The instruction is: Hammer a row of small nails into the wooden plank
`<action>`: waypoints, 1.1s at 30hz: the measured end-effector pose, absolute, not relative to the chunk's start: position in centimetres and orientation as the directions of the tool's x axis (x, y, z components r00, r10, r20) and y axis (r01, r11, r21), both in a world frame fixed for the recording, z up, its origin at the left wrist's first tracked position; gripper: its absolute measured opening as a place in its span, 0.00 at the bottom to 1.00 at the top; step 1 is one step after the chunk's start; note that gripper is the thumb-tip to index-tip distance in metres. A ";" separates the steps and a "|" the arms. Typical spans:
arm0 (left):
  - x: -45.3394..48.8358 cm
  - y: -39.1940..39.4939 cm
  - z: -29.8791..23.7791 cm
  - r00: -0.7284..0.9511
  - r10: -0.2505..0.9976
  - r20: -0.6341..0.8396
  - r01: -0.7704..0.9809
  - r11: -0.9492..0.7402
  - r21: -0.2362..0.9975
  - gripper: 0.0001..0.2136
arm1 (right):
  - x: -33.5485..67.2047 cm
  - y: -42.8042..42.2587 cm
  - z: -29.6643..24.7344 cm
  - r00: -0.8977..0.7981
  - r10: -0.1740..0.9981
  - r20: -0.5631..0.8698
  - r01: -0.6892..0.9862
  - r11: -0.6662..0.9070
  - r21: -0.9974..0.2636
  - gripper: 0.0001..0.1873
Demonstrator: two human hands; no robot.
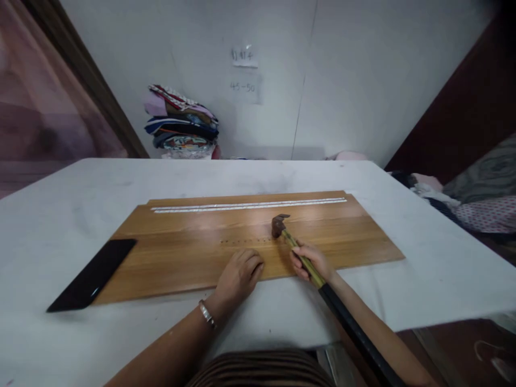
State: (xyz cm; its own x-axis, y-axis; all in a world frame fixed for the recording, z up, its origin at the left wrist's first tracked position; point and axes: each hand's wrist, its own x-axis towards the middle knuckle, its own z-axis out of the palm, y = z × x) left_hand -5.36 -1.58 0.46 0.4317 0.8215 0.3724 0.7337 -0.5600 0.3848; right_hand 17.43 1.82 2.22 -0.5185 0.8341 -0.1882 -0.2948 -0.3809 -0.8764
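My right hand (310,262) is wrapped around the yellow-green shaft of a claw hammer (307,263), close behind its head. The hammer's rusty brown head (278,226) is over the wooden board (181,258), at the right end of a row of small dark marks (245,241), perhaps nails. Its long black grip runs back along my right forearm. My left hand (241,270) rests on the board's near edge, fingers curled under and pressed together. Whatever may lie inside those fingers is hidden.
A white-covered table (100,183) carries the board. White measuring strips (250,206) lie along the board's far side, and a black flat panel (94,274) covers its left end. Folded cloths (181,121) are stacked by the wall. More fabrics (484,212) lie off the table's right side.
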 end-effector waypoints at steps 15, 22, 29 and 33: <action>-6.1 -0.8 -0.4 0.453 0.749 0.483 0.699 -0.635 0.328 0.08 | 16.8 2.3 2.3 -0.541 0.819 -0.190 -0.302 -0.400 -0.865 0.20; -6.1 -0.6 -0.7 0.450 0.728 0.518 0.687 -0.653 0.321 0.08 | 16.7 2.1 2.4 -0.524 0.831 -0.188 -0.310 -0.392 -0.867 0.19; -6.1 -0.8 -0.3 0.451 0.722 0.524 0.680 -0.659 0.322 0.07 | 16.7 2.2 2.1 -0.531 0.826 -0.189 -0.307 -0.396 -0.866 0.18; -6.2 -0.7 -0.5 0.443 0.713 0.543 0.680 -0.662 0.314 0.06 | 16.6 2.2 2.1 -0.526 0.831 -0.181 -0.319 -0.390 -0.864 0.16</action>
